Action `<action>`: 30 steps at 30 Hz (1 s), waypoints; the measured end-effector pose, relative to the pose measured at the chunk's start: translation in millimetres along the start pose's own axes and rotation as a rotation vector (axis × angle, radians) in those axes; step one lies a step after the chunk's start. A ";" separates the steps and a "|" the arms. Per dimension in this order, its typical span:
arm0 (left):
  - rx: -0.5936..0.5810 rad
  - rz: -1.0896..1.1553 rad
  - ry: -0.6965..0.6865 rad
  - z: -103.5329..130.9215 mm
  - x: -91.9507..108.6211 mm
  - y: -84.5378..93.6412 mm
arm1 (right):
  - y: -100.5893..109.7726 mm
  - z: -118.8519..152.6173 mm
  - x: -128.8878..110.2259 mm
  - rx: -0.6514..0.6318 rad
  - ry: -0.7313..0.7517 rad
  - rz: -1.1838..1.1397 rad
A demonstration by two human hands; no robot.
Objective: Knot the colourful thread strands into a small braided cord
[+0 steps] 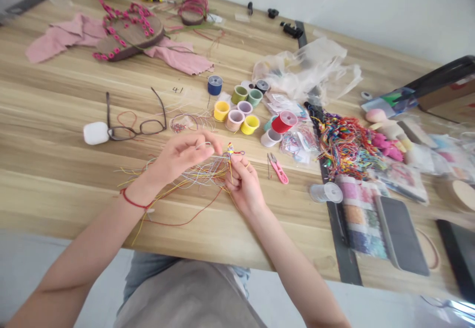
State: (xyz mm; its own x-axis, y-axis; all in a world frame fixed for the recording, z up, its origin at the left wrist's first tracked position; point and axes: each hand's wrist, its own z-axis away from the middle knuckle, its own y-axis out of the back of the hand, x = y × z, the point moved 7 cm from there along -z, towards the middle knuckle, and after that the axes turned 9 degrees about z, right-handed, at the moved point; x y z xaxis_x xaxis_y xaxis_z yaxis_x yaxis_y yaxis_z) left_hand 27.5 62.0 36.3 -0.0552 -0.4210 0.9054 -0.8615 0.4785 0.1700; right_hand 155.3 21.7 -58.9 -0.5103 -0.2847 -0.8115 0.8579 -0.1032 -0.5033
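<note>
Dressed in Grey and Blue, Touched With Red

Behind the left fingers [193, 140], 1 thin red bracelet [135, 202] circles the person's wrist. Behind the right fingers [243, 168], the forearm [293, 268] is bare. Closer to the body than either set of fingers sit a grey top [189, 293] and, along its edges, light-blue denim [146, 267].

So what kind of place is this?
Probably a craft workspace: it has round spools of coloured thread, small pink-handled snips and a tangled heap of multicoloured cords.
</note>
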 end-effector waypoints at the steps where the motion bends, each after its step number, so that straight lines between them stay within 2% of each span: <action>1: -0.033 0.106 0.028 0.3 -0.4 -2.6 | 0.4 -0.3 0.6 0.004 -0.006 0.000; 2: -0.048 0.164 0.044 0.8 -0.5 -4.1 | 0.8 -0.5 1.1 0.007 -0.012 0.000; 4: -0.030 0.125 0.055 1.8 -1.8 -4.5 | 1.0 -0.7 1.9 0.009 -0.019 0.000; 7: 0.007 -0.163 0.010 3.5 -3.3 -6.1 | 0.4 -0.3 1.9 0.008 -0.022 0.004; 9: -0.023 -0.352 -0.055 4.6 -4.0 -12.3 | -0.8 0.1 1.2 0.002 -0.020 0.006; 12: -0.076 -0.501 -0.167 6.8 -5.6 -21.7 | -2.2 0.6 0.2 -0.003 -0.018 0.003; 18: -0.054 -0.633 -0.254 10.1 -9.0 -23.7 | -3.0 0.3 1.8 -0.012 -0.035 -0.028; 23: -0.041 -0.654 -0.296 11.6 -7.6 -23.1 | -3.4 0.3 1.7 -0.009 -0.070 -0.046; 30: -0.016 -0.637 -0.246 10.6 -11.9 -19.8 | -4.4 0.4 1.0 -0.022 -0.078 -0.041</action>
State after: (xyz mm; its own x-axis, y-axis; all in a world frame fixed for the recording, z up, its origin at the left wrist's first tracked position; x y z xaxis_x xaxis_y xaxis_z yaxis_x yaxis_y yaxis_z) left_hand 39.9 49.4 18.0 0.3452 -0.7863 0.5124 -0.7564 0.0901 0.6479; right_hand 151.1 21.5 -57.4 -0.5381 -0.3542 -0.7648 0.8344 -0.0953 -0.5429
